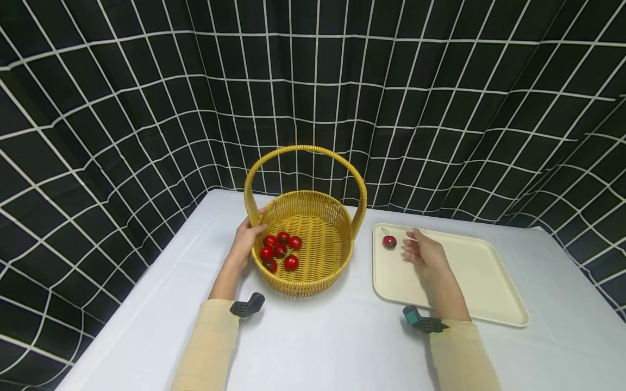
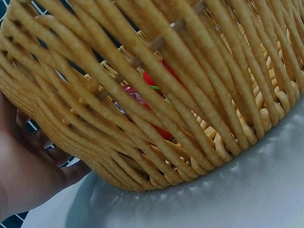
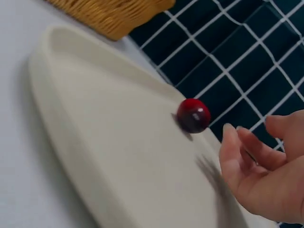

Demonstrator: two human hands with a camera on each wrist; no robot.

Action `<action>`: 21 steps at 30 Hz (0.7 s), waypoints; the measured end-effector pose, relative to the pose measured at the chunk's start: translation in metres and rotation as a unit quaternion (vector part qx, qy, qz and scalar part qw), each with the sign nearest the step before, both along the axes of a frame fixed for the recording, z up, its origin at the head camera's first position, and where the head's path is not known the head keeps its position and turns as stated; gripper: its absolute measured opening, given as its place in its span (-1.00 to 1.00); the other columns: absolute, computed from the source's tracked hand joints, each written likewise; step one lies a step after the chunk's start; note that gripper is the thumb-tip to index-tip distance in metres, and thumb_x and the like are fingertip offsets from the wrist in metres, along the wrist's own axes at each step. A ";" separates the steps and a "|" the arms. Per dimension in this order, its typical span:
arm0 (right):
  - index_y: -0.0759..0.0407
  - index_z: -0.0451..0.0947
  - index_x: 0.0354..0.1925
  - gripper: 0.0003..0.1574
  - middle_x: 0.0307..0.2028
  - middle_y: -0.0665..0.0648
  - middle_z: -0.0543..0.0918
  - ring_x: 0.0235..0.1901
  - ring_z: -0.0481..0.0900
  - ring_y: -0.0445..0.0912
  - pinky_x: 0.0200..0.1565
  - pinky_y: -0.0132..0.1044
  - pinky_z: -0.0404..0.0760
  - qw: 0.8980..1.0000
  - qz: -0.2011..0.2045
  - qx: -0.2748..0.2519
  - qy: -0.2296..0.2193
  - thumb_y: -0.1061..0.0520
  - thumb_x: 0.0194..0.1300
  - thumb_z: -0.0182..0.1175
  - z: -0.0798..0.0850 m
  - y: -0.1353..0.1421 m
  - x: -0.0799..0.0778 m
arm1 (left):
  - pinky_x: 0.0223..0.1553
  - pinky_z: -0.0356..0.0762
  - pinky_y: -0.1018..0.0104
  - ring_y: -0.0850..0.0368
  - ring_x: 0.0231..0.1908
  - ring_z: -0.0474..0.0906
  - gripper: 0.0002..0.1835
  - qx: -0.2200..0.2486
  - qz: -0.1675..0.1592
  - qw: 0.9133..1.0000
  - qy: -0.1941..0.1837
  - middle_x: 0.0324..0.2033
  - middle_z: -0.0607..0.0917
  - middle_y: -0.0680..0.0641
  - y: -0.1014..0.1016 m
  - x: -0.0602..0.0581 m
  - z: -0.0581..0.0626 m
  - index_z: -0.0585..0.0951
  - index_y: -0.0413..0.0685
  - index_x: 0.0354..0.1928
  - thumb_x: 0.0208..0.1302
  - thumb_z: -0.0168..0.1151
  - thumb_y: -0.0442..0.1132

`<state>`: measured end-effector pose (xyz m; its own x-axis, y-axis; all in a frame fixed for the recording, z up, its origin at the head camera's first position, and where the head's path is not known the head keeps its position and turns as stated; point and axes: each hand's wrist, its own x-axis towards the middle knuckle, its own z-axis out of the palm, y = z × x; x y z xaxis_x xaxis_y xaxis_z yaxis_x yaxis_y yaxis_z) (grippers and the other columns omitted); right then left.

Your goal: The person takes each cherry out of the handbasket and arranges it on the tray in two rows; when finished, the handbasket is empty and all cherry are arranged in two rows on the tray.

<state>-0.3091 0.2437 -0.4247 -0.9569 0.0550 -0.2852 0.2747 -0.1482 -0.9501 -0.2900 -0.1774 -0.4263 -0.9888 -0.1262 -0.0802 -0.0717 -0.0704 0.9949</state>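
Note:
A yellow wicker basket (image 1: 337, 217) with a tall hoop handle stands on the table. My left hand (image 1: 243, 239) grips its left rim beside the foot of the handle; in the left wrist view this hand (image 2: 35, 166) is partly hidden behind the weave. Several red cherries (image 1: 280, 250) lie together in the left part of the basket. On the cream tray (image 1: 469, 271) rests a single dark red cherry (image 1: 389, 241) with a thin stem. Just right of that cherry, my right hand (image 1: 427, 254) hovers over the tray, fingers loosely bent and apart from it.
A white cloth (image 1: 323, 336) covers the table. Black curtains with a white grid (image 1: 323, 98) hang behind it and along both sides. The tray lies to the right of the basket, with a gap between them. The basket handle arches high above its rim.

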 end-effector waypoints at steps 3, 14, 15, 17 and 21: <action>0.31 0.29 0.19 -0.44 -0.32 0.04 0.60 -0.34 0.64 -0.21 -0.15 -0.42 0.59 0.997 0.003 -0.083 0.001 -0.09 0.48 -0.11 0.008 0.005 0.003 | 0.36 -0.07 0.07 0.02 0.35 0.12 -0.46 0.000 0.001 1.000 0.000 0.37 0.25 -0.08 0.000 -0.001 0.000 0.30 0.00 0.38 0.35 0.01 -0.33; 0.21 0.51 -0.02 -0.55 -0.16 0.20 0.64 -0.07 0.63 0.05 0.02 -0.11 0.53 0.953 0.041 -0.297 0.034 -0.11 0.43 -0.05 0.024 0.015 0.010 | 0.35 -0.04 0.04 0.01 0.35 0.13 -0.46 0.001 0.001 1.000 0.000 0.36 0.27 -0.08 0.000 0.000 0.001 0.31 -0.01 0.37 0.34 0.02 -0.34; 0.21 0.50 -0.01 -0.54 -0.16 0.21 0.64 -0.07 0.63 0.06 0.01 -0.10 0.53 0.952 0.044 -0.302 0.038 -0.11 0.43 -0.04 0.024 0.015 0.010 | 0.35 -0.03 0.04 0.01 0.35 0.13 -0.46 0.001 0.001 1.000 0.001 0.36 0.27 -0.09 0.000 0.001 0.001 0.31 -0.02 0.37 0.34 0.02 -0.34; 0.22 0.48 0.01 -0.53 -0.14 0.22 0.63 -0.08 0.63 0.06 -0.01 -0.09 0.55 0.950 0.052 -0.303 0.050 -0.11 0.44 -0.05 0.027 0.014 0.011 | 0.34 -0.01 0.03 0.00 0.34 0.13 -0.46 0.001 0.000 1.000 0.003 0.35 0.27 -0.10 0.000 0.001 0.001 0.31 -0.03 0.37 0.34 0.02 -0.35; 0.22 0.45 0.05 -0.53 -0.11 0.22 0.61 -0.10 0.64 0.04 -0.03 -0.08 0.56 0.949 0.067 -0.300 0.074 -0.10 0.44 -0.05 0.034 0.011 0.013 | 0.34 0.00 0.04 0.00 0.34 0.14 -0.46 0.003 0.000 1.000 0.002 0.35 0.27 -0.10 0.000 0.000 0.001 0.31 -0.02 0.37 0.34 0.02 -0.34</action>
